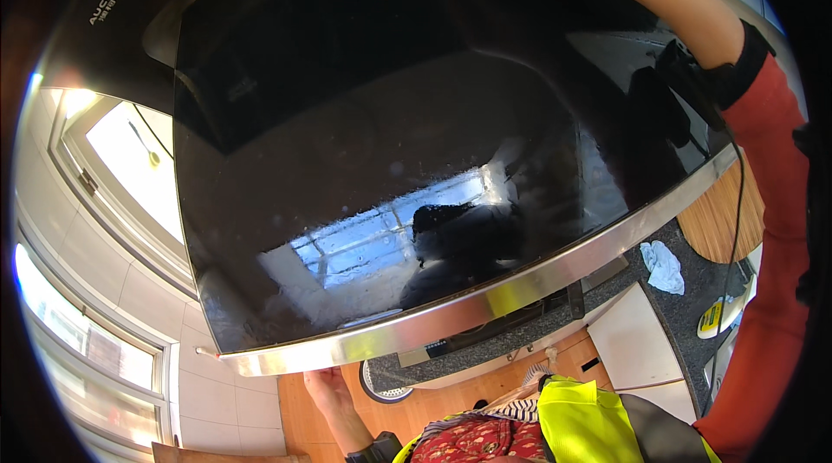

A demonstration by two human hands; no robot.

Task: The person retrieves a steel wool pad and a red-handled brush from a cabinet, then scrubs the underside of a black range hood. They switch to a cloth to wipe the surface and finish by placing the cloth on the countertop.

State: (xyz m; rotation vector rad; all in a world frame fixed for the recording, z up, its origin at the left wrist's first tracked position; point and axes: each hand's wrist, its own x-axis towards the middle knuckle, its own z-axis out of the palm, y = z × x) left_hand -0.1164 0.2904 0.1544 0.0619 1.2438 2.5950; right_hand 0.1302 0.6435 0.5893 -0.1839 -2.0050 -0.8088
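A black glass panel of an AUCMA range hood [364, 112] fills most of the view, glossy and reflecting a bright window. Along its lower side runs a brushed metal edge strip [455, 320]. My left hand [327, 390] is at this strip, toward its left end. Its fingertips are partly hidden by the strip, so whether they grip or only touch it is unclear. My right arm, in a red sleeve [770, 216], reaches up across the hood's right side. The right hand is out of view beyond the top edge.
Below the hood, a cooktop [507, 320] sits in a dark speckled counter [682, 313]. A crumpled pale blue cloth [663, 267], a wooden board [723, 206] and a yellow-labelled bottle [712, 319] lie at right. A black cable [734, 229] hangs there. An open window [140, 157] is at left.
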